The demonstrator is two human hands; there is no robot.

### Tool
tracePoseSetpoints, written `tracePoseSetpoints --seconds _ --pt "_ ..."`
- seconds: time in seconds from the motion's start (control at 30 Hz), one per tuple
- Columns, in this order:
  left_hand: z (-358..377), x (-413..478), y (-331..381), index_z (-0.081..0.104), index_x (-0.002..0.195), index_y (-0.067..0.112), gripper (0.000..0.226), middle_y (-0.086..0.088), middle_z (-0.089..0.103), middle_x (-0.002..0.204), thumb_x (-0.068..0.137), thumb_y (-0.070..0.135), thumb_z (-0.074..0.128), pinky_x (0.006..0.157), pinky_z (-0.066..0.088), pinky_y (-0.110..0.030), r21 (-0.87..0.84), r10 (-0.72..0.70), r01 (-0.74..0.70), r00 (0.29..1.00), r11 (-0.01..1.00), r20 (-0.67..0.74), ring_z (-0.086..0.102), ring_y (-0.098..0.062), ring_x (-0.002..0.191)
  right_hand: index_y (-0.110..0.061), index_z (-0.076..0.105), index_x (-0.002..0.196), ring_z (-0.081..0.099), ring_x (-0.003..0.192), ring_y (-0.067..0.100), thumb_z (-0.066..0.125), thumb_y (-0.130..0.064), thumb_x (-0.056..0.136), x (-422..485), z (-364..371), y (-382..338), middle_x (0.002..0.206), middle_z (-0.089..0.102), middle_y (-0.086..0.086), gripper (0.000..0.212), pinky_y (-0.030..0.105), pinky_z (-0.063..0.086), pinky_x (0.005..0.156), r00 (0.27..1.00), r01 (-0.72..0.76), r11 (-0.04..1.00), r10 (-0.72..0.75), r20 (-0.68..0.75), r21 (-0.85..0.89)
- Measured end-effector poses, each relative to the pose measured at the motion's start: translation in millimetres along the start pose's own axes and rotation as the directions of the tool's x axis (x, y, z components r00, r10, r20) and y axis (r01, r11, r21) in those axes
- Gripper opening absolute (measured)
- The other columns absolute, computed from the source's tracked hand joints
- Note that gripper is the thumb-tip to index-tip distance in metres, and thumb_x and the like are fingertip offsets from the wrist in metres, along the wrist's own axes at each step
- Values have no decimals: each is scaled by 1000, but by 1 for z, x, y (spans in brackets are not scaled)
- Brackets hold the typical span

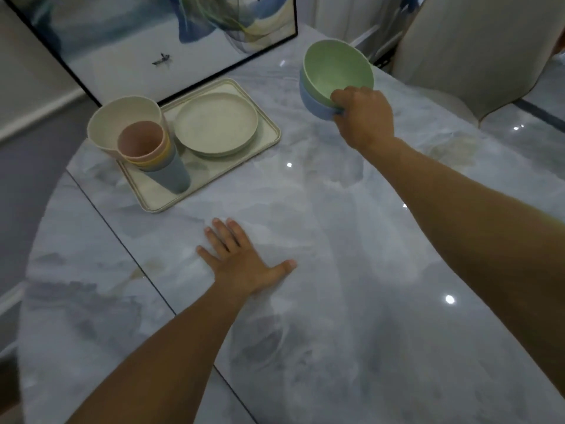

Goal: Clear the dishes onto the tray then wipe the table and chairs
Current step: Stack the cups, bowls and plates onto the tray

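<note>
R hand (363, 117): clamped on near rim of 2 nested bowls (333, 78), thumb inside, fingers under; stack tilted, far right of table (336, 240).
L hand (244, 255): flat, fingers spread, palm down on table, holds nothing.
Handling: prob light, stiff, matte plastic-type; rim pinch OK, support base if it slips.
Look: green bowl in blue bowl, both look empty.
Tray (269, 130): far left, well apart from bowls; has plate (215, 127), jug (122, 120), cup stack (159, 157).
</note>
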State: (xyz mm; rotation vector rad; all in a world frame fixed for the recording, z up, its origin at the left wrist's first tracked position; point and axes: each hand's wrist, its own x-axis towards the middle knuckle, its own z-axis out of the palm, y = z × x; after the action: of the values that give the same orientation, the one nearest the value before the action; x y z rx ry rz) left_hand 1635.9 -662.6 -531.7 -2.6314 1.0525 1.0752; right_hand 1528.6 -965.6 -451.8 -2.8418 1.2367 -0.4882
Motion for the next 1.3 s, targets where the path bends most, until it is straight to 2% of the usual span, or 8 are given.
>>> tracePoseSetpoints --seconds 0.27,0.43,0.57,0.67,0.93,1.13,1.2,1.3 --pt "3 3 -13 -48 144 5 185 -24 -56 148 29 109 53 115 -20 -73 -9 102 -102 995 995 -2 -50 -47 139 -6 65 89 63 84 38 58 -18 83 54 -5 -122 89 67 18 15 42 44 69 964 262 952 -265 -2 159" --pt "9 4 -17 -48 144 5 185 -23 -59 146 30 108 56 113 -22 -72 -32 134 -135 990 990 -49 -53 -46 136 -6 69 106 64 97 41 56 -27 86 81 -9 -191 103 69 19 31 47 48 82 888 441 874 -458 44 203" --pt "11 5 -19 -46 145 4 184 -24 -57 147 34 105 60 113 -22 -73 -39 145 -148 987 988 -74 -52 -46 137 -4 70 117 60 110 44 62 -24 89 102 -8 -228 117 67 23 36 51 47 92 828 525 815 -556 78 244" --pt "12 5 -19 -46 145 3 183 -25 -57 147 36 105 61 113 -21 -73 -35 138 -141 987 989 -81 -52 -47 137 -5 71 115 59 110 43 63 -25 88 119 0 -249 114 66 22 34 49 48 90 772 585 765 -627 103 269" --pt "11 6 -19 -43 148 3 181 -27 -54 149 40 103 63 114 -19 -73 -2 128 -129 988 992 -90 -49 -49 138 -10 72 123 56 119 39 66 -12 91 127 24 -288 123 65 20 32 44 45 94 702 618 725 -683 202 304" --pt "12 6 -19 -42 148 2 182 -27 -53 150 40 103 64 113 -21 -73 -1 126 -127 987 992 -102 -49 -49 138 -13 72 121 60 117 38 63 -23 91 124 38 -290 123 67 18 32 43 48 93 668 624 717 -695 266 310" --pt "12 6 -18 -42 148 3 181 -26 -54 150 40 102 64 113 -21 -73 -5 129 -130 987 992 -94 -50 -49 138 -16 72 124 61 119 37 65 -24 91 123 42 -287 127 67 16 34 45 49 99 687 595 734 -676 267 328" --pt "11 6 -18 -43 148 3 182 -26 -54 149 39 102 65 113 -20 -73 1 115 -115 990 993 -83 -50 -48 138 -24 61 142 49 139 30 66 -15 94 120 42 -275 149 57 9 49 41 38 116 755 516 782 -608 246 350"
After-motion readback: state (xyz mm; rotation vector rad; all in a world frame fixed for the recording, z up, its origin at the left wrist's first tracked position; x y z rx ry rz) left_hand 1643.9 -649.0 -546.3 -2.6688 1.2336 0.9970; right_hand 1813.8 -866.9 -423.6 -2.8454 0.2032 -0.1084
